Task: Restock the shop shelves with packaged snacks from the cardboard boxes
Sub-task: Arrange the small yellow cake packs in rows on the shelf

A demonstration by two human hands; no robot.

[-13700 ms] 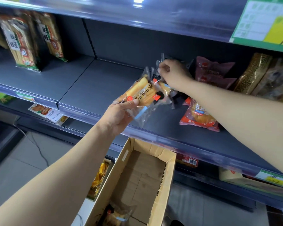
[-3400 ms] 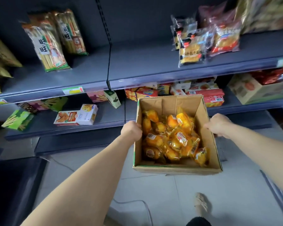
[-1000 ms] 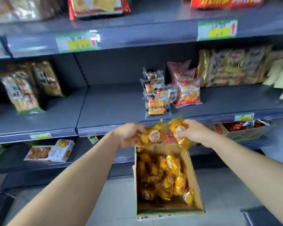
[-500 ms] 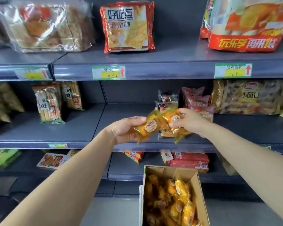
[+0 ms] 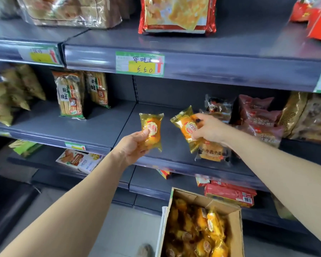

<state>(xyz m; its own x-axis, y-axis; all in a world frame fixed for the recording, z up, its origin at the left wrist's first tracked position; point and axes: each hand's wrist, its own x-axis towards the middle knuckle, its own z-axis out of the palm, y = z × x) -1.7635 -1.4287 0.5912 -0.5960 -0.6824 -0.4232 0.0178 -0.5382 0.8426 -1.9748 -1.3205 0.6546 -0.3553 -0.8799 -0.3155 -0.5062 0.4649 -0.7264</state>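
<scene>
My left hand [image 5: 132,145] grips a yellow snack packet [image 5: 152,129] upright over the front of the middle grey shelf [image 5: 104,125]. My right hand [image 5: 209,129] holds another yellow snack packet [image 5: 185,127], tilted, just left of the clear-wrapped cake packs [image 5: 211,153] standing on that shelf. Below, on the floor, an open cardboard box [image 5: 235,230] holds several more of the same yellow packets [image 5: 198,230].
Striped biscuit-stick bags [image 5: 70,95] stand on the left part of the shelf, dark red bean buns [image 5: 259,117] and golden bags [image 5: 308,115] at the right. The shelf above carries a red cracker bag [image 5: 176,13] and a price tag [image 5: 139,64]. Boxed snacks [image 5: 80,160] lie lower down.
Both hands have moved apart and deeper over the middle shelf, each with its yellow packet. The view has come closer to the shelf.
</scene>
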